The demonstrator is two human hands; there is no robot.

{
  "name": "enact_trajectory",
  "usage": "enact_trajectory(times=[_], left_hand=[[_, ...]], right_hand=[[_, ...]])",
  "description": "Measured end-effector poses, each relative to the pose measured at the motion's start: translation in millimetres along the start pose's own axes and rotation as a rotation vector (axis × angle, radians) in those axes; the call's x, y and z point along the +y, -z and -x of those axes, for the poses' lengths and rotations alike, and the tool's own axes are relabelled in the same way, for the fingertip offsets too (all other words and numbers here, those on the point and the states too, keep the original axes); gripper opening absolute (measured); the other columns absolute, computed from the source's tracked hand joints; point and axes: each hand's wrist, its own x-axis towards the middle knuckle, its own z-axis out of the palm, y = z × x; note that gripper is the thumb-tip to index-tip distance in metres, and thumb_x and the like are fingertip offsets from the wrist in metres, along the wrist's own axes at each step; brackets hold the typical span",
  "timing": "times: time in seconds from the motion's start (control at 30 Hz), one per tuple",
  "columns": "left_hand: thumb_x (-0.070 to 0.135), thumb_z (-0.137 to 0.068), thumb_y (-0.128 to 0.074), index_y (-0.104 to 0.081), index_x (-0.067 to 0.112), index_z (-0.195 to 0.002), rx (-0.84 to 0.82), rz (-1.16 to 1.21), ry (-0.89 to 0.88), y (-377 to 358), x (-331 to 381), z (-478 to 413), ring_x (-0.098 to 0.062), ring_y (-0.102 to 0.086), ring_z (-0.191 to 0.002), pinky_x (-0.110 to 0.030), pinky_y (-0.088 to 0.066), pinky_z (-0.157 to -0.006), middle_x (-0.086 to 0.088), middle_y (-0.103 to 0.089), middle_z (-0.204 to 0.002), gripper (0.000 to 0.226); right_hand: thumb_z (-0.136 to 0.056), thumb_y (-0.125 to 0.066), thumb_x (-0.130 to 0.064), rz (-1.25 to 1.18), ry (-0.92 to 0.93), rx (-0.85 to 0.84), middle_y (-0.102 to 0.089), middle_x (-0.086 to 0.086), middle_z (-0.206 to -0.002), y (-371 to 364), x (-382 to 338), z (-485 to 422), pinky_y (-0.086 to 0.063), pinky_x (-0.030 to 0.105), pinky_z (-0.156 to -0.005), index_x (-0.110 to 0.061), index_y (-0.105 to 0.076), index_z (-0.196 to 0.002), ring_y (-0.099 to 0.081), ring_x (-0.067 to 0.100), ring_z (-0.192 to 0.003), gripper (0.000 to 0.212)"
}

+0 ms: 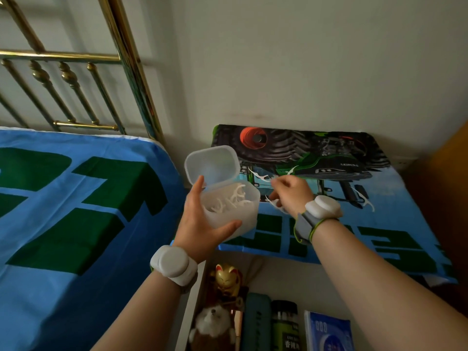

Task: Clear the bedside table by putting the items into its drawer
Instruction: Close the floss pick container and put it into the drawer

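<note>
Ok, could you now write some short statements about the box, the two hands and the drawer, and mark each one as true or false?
1. The left hand holds the plastic box, and its lid is open. True.
2. The plastic box is empty. False: white floss picks lie inside it.
3. The fingers of the right hand pinch loose floss picks over the printed cloth. True.
4. The drawer is closed. False: the drawer is open, and a gold cat figure stands inside it.
5. Nothing remains on the printed cloth. False: a stray floss pick lies to the right of the right hand.
</note>
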Motion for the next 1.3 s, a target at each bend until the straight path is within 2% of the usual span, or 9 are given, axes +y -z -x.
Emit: enact_trajectory(times=[0.1,0.27,0.4,0.67,0.83,0.93,1.1,1.2,1.3], left_hand=[[0.046,-0.061,-0.078,0.001,0.040,-0.144,0.051,-0.037,-0.001,-4.3,-1.9,-3.6,-0.005,-0.028,-0.123,-0.028,-0.031,-0.102,0.006,-0.021,-0.145,0.114],[0.045,-0.063,-0.077,0.004,0.033,-0.146,0.115,-0.093,0.011,-13.9,-1.5,-11.6,-0.014,-0.027,-0.130,-0.033,-0.031,-0.104,0.003,-0.020,-0.146,0.116],[0.045,-0.064,-0.077,0.007,0.034,-0.145,0.112,-0.089,0.007,-16.1,-1.4,-14.6,-0.012,-0.026,-0.130,-0.033,-0.029,-0.105,0.005,-0.019,-0.145,0.117],[0.046,-0.062,-0.077,0.007,0.034,-0.145,0.118,-0.068,0.020,-8.1,-5.4,-18.2,-0.003,-0.024,-0.123,-0.029,-0.028,-0.103,0.006,-0.021,-0.145,0.119],[0.050,-0.062,-0.076,0.007,0.037,-0.145,0.113,-0.057,0.022,-7.7,-8.4,-17.2,-0.002,-0.024,-0.123,-0.028,-0.027,-0.103,0.007,-0.020,-0.144,0.118],[0.056,-0.059,-0.071,0.009,0.039,-0.144,0.110,-0.050,0.031,-6.6,-8.3,-17.5,-0.003,-0.025,-0.124,-0.029,-0.028,-0.102,0.009,-0.020,-0.144,0.118],[0.052,-0.061,-0.074,0.010,0.040,-0.143,0.112,-0.054,0.035,-5.2,-9.7,-15.9,-0.001,-0.023,-0.123,-0.028,-0.027,-0.102,0.011,-0.019,-0.144,0.118],[0.048,-0.063,-0.076,0.010,0.039,-0.143,0.102,-0.045,0.033,-4.9,-9.9,-16.2,-0.003,-0.024,-0.124,-0.027,-0.027,-0.101,0.011,-0.019,-0.144,0.118],[0.046,-0.063,-0.076,0.011,0.039,-0.143,0.093,-0.033,0.032,-5.4,-9.1,-17.0,-0.001,-0.022,-0.123,-0.027,-0.027,-0.100,0.012,-0.018,-0.144,0.118]], right_hand=[[-0.086,-0.058,-0.033,0.174,0.054,0.142,-0.069,0.003,-0.091,22.0,16.1,-14.4,-0.045,0.028,-0.070,-0.021,-0.065,-0.095,-0.060,0.019,-0.077,0.016],[-0.086,-0.057,-0.043,0.468,-0.044,0.162,-0.063,0.012,-0.117,38.3,18.6,-43.4,-0.048,0.039,-0.087,-0.012,-0.062,-0.112,-0.057,0.034,-0.105,0.041],[-0.084,-0.056,-0.049,0.616,-0.065,0.147,-0.065,0.018,-0.108,28.4,13.9,-58.0,-0.049,0.036,-0.080,-0.007,-0.067,-0.091,-0.059,0.037,-0.099,0.044],[-0.085,-0.057,-0.032,0.669,-0.109,0.060,-0.064,0.013,-0.117,12.7,9.4,-78.2,-0.043,0.036,-0.098,-0.012,-0.069,-0.105,-0.057,0.034,-0.109,0.030],[-0.081,-0.063,-0.019,0.401,0.039,0.082,-0.068,0.003,-0.083,1.9,1.7,-75.0,-0.043,0.025,-0.069,-0.022,-0.068,-0.073,-0.064,0.027,-0.083,0.010],[-0.079,-0.068,-0.023,0.325,0.090,-0.001,-0.067,0.002,-0.088,-13.7,-3.4,-74.9,-0.041,0.024,-0.071,-0.022,-0.068,-0.085,-0.062,0.021,-0.084,0.005],[-0.083,-0.065,-0.029,0.646,0.107,-0.107,-0.064,0.007,-0.118,-22.4,-10.2,-79.3,-0.046,0.033,-0.093,-0.017,-0.067,-0.109,-0.058,0.027,-0.109,0.029],[-0.083,-0.059,-0.033,0.758,0.090,-0.132,-0.067,0.006,-0.110,-20.2,-15.4,-77.7,-0.051,0.038,-0.089,-0.026,-0.074,-0.087,-0.060,0.029,-0.101,0.017],[-0.083,-0.056,-0.030,0.745,0.071,-0.143,-0.067,0.004,-0.093,-20.8,-16.8,-74.1,-0.051,0.034,-0.081,-0.026,-0.067,-0.062,-0.062,0.029,-0.092,0.024]])
